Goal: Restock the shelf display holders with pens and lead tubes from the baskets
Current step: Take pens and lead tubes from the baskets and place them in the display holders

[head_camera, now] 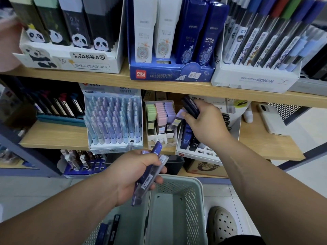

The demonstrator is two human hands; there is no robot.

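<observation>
Two hands point(134, 174) point(203, 122); two baskets point(178, 178) point(92, 235); one phone point(270, 121); one shoe point(221, 225).

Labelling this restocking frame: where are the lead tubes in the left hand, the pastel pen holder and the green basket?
Lead tubes point(156, 150) in left hand point(134, 175), head view: blue tube's upper end.
Pastel pen holder point(115, 145), head view: white front wall.
Green basket point(192, 209), head view: perforated right wall.

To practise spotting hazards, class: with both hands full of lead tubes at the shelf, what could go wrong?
1. The left hand grips several fanned lead tubes; one might slip and miss the basket.
2. The right hand, crowded with dark tubes, could knock the pastel tubes nearby.
</observation>
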